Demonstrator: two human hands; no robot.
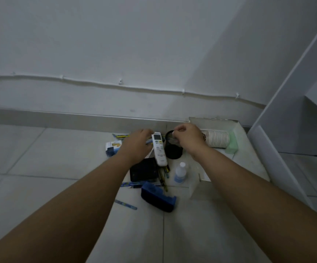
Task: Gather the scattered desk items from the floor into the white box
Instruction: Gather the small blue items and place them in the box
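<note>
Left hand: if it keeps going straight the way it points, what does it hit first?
Probably the white remote control, lying just beyond the left hand on its right, fingertips already at its top edge. Thin blue-and-yellow pens lie further left. Depth is unclear from this single view.

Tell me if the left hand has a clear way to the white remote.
Probably yes. The left hand is already right beside the remote, which lies face up on the floor with nothing on top of it. The right hand is busy at the black cup on the remote's other side.
</note>
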